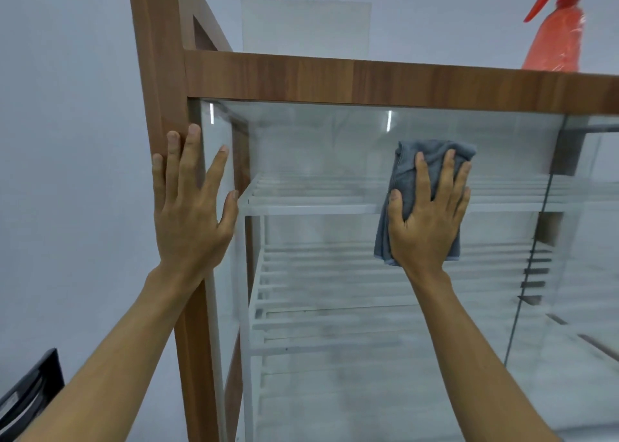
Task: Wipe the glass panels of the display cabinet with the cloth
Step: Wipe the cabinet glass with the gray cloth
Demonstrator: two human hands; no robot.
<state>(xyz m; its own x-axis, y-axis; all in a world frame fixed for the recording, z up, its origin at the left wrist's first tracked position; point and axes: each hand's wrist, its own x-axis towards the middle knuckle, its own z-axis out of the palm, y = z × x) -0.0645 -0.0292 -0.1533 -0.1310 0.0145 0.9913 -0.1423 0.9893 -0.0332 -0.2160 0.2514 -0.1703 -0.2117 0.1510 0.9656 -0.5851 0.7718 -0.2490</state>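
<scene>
A display cabinet with a brown wooden frame (pixel 335 80) fills the view, and its front glass panel (pixel 318 147) faces me. My right hand (pixel 427 217) lies flat on a folded grey cloth (pixel 407 170) and presses it against the upper part of that glass. My left hand (pixel 191 204) rests flat with fingers spread on the cabinet's left wooden post (pixel 157 73), with some fingertips over the glass edge. It holds nothing.
An orange spray bottle (pixel 556 36) stands on the cabinet's top at the far right. White slatted shelves (pixel 318 200) sit inside behind the glass. A second glass pane (pixel 586 240) starts at the right. A dark object (pixel 30 394) is at the lower left by the grey wall.
</scene>
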